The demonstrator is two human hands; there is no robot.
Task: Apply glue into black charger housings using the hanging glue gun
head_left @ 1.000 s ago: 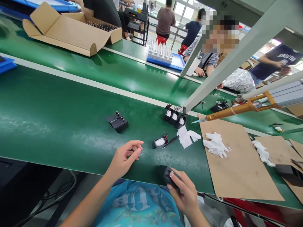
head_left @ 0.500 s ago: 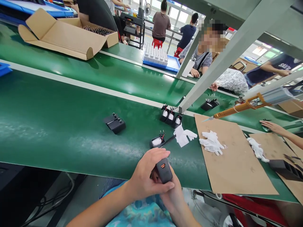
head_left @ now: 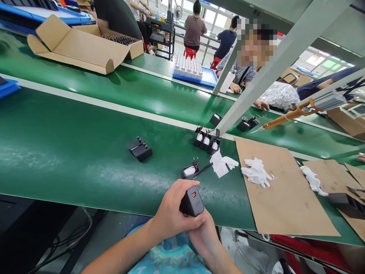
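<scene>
A black charger point(head_left: 194, 202) with an orange USB port in its end face is held above the near edge of the green work surface. My left hand point(head_left: 173, 205) wraps round it, fingers over the top and thumb along the lower edge. From below, my right hand point(head_left: 203, 232) presses against the same charger, most of its fingers hidden. Just beyond my hands lies an open charger housing point(head_left: 189, 171) with a white insert, red wires and pins. A black tool point(head_left: 203, 170) beside it reaches to a torn white glove piece point(head_left: 221, 164).
Two closed black chargers point(head_left: 139, 148) rest to the left. Several open housings point(head_left: 206, 140) stand by the slanted metal post point(head_left: 256, 74). White gloves point(head_left: 256, 172) lie on a cardboard sheet point(head_left: 288, 205); an orange dispensing gun point(head_left: 288, 118) hangs above. Behind are a carton point(head_left: 82, 49) and co-workers.
The charger has turned in my hands, showing more of its side. At the right, a co-worker's hand has drawn back. The dispensing gun has swung slightly, and a black housing shows behind the post.
</scene>
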